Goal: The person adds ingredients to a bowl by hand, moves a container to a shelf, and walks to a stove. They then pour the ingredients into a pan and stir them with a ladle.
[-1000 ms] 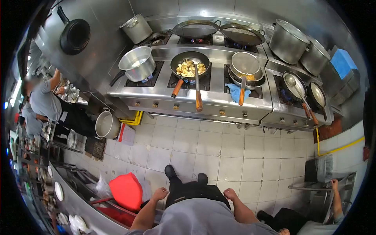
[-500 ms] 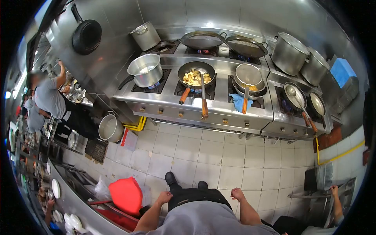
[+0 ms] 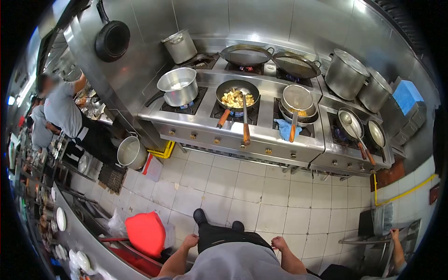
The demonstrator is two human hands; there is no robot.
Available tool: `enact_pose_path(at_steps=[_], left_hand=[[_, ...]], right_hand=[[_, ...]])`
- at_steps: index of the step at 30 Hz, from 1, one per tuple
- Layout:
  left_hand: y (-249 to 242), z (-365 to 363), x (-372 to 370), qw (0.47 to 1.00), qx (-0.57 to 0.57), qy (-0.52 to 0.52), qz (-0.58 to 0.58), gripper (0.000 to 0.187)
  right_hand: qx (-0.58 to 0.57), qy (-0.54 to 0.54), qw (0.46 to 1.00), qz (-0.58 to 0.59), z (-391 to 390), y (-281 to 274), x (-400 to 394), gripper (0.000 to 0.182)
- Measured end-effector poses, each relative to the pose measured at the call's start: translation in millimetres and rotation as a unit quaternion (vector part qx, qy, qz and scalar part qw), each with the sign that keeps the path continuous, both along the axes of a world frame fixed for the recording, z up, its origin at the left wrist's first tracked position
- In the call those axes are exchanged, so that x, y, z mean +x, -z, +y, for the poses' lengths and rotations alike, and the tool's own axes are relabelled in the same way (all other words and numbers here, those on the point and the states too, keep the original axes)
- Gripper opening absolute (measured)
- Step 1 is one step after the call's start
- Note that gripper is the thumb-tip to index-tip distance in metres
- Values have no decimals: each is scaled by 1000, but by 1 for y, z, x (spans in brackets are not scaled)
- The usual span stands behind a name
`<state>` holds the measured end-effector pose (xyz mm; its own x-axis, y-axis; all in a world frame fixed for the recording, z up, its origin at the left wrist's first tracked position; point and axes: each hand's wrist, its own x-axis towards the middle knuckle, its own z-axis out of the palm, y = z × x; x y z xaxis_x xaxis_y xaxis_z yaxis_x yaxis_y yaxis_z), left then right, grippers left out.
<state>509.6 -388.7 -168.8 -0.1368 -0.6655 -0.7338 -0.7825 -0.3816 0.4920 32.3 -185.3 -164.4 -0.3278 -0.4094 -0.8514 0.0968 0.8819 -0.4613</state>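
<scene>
My left hand (image 3: 190, 241) hangs by my left thigh, its fingers curled in loosely with nothing visible in them. At my right hip, my right hand (image 3: 279, 243) is also loosely curled and appears to hold nothing. Both are well back from the stove (image 3: 219, 133). On a front burner stands a black frying pan (image 3: 225, 88) with browned, pale chunks of food (image 3: 232, 99). A wood-handled ladle (image 3: 245, 114) rests in that pan. To its right, a round strainer (image 3: 297, 96) lies over stacked pans beside a blue cloth (image 3: 285, 129).
A saucepan (image 3: 181, 95) and tall stockpots (image 3: 345, 77) stand on the stove. Behind me at left are a red bin lid (image 3: 145, 232) and a counter with plates (image 3: 61, 218). One person (image 3: 65, 109) works at left; another person's arm (image 3: 398, 249) shows at right.
The view has tilted and shifted slightly. My hands have dropped a little lower in it and stay loosely curled at my sides. The pans and ladle stay in place.
</scene>
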Motion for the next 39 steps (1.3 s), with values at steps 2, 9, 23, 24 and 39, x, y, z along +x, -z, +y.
enact_pose_path(at_steps=[2,9,23,24,39], left_hand=[[-5,-7,-5,999,-19,36,-19,29],[-19,-16,-19,999,-32,31,-2,32],[-4,5,1,999,-24,32,-13,32],[-3,6,3,1000,-17,21,-13,32],[-8,9,4,1000,-13,5,-10,33]], right_hand=[[-5,2,1000,11,9,-3,4,18],[-5,-43,999,3,13,-3,8,15],[-25,-12,999,23,-19,2,1,20],[-26,-13,999,27,-19,2,1,20],[-2,-23,1000,2,-5,4,11,19]])
